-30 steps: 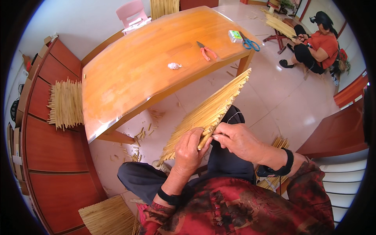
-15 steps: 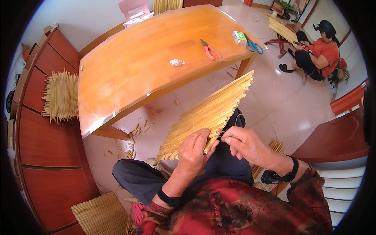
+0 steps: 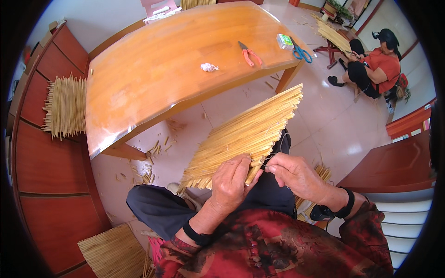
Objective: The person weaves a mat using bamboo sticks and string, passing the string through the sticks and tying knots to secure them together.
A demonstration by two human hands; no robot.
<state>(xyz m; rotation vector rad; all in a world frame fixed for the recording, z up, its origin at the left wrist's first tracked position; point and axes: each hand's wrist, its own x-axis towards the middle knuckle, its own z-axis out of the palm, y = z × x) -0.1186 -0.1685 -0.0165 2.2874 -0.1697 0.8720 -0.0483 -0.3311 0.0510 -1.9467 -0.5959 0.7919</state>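
Observation:
A mat of pale yellow stalks (image 3: 241, 129), laid side by side, slants across my lap, its cut ends forming a stepped right edge. My left hand (image 3: 231, 177) is closed round the near end, thumb on top, holding the last stalks. Just right of it my right hand (image 3: 296, 173) has thumb and forefinger pinched on a thin cord (image 3: 266, 162) beside the stalk ends. A loose length of this cord loops up along the mat's edge. How the cord passes between the stalks is too small to tell.
On the wooden table (image 3: 153, 69) ahead lie red-handled pliers (image 3: 249, 54), blue scissors (image 3: 302, 54), a small box (image 3: 284, 41) and a white bundle (image 3: 209, 67). Other stalk mats (image 3: 67, 106) stand at left. Cut stalk pieces litter the floor. A person (image 3: 382, 65) sits far right.
The view has shifted slightly. My right hand stays pinched near the mat's edge, and the nearest stalk ends show a little more between my hands. My left hand keeps its hold.

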